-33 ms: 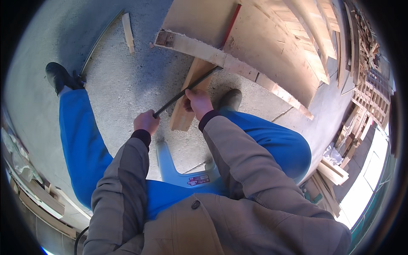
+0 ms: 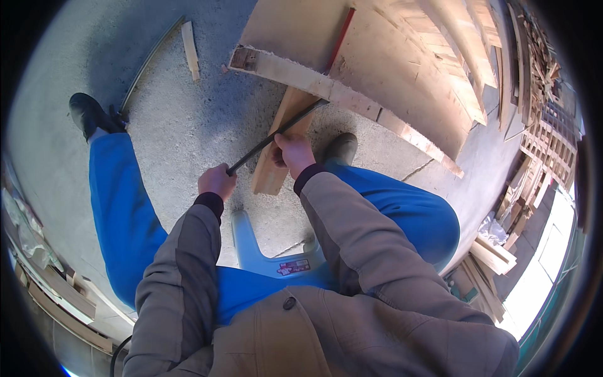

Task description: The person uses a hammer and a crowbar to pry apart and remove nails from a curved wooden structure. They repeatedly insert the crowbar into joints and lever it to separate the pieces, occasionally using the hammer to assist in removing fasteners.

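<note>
My left hand [image 2: 217, 181] is wrapped round the near end of a long, dark pry bar [image 2: 256, 149]. Farther up the bar, my right hand [image 2: 293, 154] grips it with curled fingers. The bar slants away to the right, and its far tip meets the rough edge of a large wooden panel [image 2: 358, 100]; the exact contact is hidden. Beneath the bar lies a thick wooden board [image 2: 269, 178], whose far end passes under the panel.
A pale blue plastic stool [image 2: 246, 248] stands under me, between my legs. On the concrete floor lie a narrow wood strip [image 2: 190, 50] and a long, thin curved rod or strip [image 2: 146, 63]. Stacked timber [image 2: 534, 56] lines the right side, with planks [image 2: 66, 292] at lower left.
</note>
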{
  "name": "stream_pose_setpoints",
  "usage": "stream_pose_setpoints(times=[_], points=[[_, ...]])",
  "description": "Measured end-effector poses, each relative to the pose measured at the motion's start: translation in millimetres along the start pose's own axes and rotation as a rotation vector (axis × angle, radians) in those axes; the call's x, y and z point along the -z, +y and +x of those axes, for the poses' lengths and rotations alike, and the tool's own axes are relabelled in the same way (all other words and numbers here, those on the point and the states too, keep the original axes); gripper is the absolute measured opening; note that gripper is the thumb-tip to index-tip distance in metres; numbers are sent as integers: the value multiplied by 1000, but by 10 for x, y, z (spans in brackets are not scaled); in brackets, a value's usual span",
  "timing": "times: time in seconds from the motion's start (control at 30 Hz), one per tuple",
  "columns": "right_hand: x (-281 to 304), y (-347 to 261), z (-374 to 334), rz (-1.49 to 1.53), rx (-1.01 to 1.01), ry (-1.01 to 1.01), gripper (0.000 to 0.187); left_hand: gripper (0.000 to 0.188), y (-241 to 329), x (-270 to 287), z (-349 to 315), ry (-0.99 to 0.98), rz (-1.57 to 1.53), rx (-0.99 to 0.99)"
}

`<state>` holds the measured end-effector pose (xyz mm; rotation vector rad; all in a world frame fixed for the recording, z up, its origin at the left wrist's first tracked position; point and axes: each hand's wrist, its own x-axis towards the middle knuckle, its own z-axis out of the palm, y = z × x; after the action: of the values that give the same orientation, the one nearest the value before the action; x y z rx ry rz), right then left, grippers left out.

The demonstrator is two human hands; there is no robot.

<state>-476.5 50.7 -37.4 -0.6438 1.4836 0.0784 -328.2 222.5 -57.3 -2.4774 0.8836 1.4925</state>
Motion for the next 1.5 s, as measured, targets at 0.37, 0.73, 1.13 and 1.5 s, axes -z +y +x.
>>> stream_pose_setpoints(times=[0.37, 0.73, 1.13, 1.5], points=[[220, -193, -229, -49, 102, 54, 20, 33, 88, 591, -265, 52, 114, -24], [248, -1, -90, -117, 11, 46, 20, 32, 101, 876, -182, -43, 118, -54], [226, 66, -214, 154, 39, 157, 27, 49, 719, -530, -1030, -163, -444, -26], [308, 435, -110, -212, 12, 328, 37, 64, 885, -632, -902, -467, -122, -208]])
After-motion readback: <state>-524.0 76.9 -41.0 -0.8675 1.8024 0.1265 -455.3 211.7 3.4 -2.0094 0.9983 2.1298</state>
